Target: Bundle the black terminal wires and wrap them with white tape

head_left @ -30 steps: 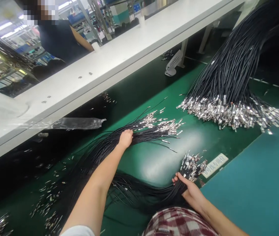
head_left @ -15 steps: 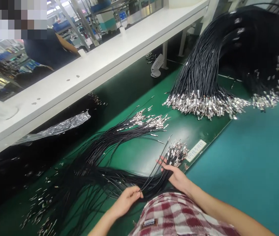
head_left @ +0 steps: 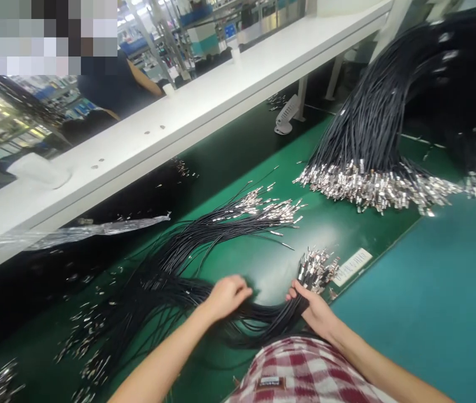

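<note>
My right hand [head_left: 311, 302] is wrapped round a bundle of thin black cables [head_left: 282, 319], just below their silvery metal terminals [head_left: 317, 266]. The bundle curves left past my body into a tangle of more cables. Over this stretch, to the left of the right hand, hovers my left hand [head_left: 232, 294] with its fingers curled together. What is between those fingers, if anything, is hidden. Behind my hands a second group of black cables [head_left: 204, 229] lies on the green table, its terminals pointing right.
A large bunch of black cables [head_left: 368, 123] hangs over the table at the back right. A white shelf [head_left: 204, 106] runs across above it, with a small white fan-like object [head_left: 287, 115] beneath. A paper label [head_left: 353, 266] sticks to the table edge. Beyond the shelf stands a person [head_left: 112, 84].
My left hand has risen and moved away from the loose cable it was pinching, which no longer stands out from the bundle. My right hand has closed more around the bundle. The view has shifted.
</note>
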The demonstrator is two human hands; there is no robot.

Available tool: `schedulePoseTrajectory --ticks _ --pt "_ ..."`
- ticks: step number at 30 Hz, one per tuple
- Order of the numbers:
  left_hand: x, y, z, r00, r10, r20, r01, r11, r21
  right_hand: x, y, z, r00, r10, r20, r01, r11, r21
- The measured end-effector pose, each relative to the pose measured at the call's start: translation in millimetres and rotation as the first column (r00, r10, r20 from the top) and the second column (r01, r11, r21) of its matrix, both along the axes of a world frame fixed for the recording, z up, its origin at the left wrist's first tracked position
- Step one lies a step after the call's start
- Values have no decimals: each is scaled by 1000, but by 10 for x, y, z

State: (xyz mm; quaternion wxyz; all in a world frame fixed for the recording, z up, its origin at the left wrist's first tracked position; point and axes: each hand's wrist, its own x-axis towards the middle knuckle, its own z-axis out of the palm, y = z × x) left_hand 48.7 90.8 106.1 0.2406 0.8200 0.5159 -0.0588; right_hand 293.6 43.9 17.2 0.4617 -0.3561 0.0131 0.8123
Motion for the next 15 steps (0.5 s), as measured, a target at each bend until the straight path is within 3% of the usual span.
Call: schedulePoseTrajectory --ticks 4,7,10,12,15 --pt "-126 1146 -115 980 174 -92 -137 939 314 -25 25 -67 1000 -3 -9 2 998 -67" --pt "-136 1753 -273 934 231 -273 -117 918 378 -42 50 -110 1000 -12 14 13 994 -105" --pt "-100 2020 -417 912 194 -360 -60 934 351 -54 90 -129 999 -24 31 27 993 -112" --pt "-103 2060 -459 911 167 -378 -33 941 337 -54 122 -126 999 -29 31 32 991 -128" --pt "-167 2028 -407 908 147 -393 -12 945 327 -44 165 -105 999 -22 26 26 987 -157"
